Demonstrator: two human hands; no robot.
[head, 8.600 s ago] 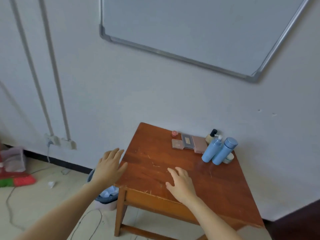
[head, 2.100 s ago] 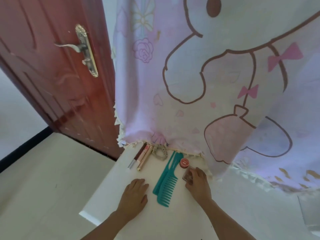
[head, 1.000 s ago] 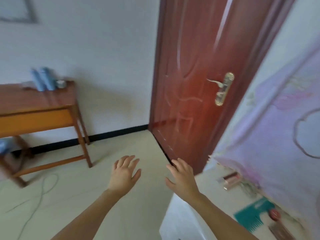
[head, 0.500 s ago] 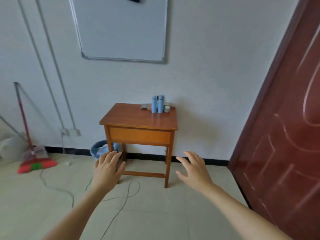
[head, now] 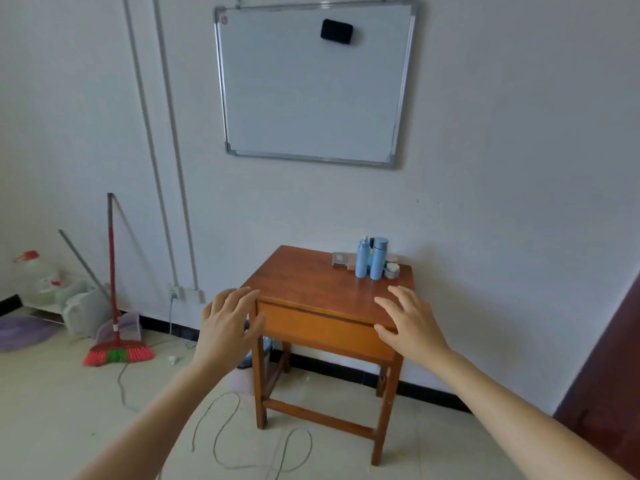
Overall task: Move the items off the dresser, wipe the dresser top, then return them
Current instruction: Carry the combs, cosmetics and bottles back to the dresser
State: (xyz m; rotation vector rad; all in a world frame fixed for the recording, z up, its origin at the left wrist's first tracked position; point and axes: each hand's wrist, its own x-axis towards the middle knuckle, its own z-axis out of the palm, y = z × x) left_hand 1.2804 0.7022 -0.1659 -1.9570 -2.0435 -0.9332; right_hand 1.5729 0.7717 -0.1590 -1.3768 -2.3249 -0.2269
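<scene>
Head view: left hand (head: pixel 227 323) and right hand (head: pixel 410 322) are spread flat and empty, raised before the near edge of the wooden surface (head: pixel 311 292). The items occupy only its far right corner by the wall: two blue bottles (head: pixel 362 259) standing upright, long axes vertical, a flat case (head: pixel 341 259) lying to their left and a small jar (head: pixel 392 270) to their right. A loose cord (head: pixel 242 441) loops across the floor before the legs
</scene>
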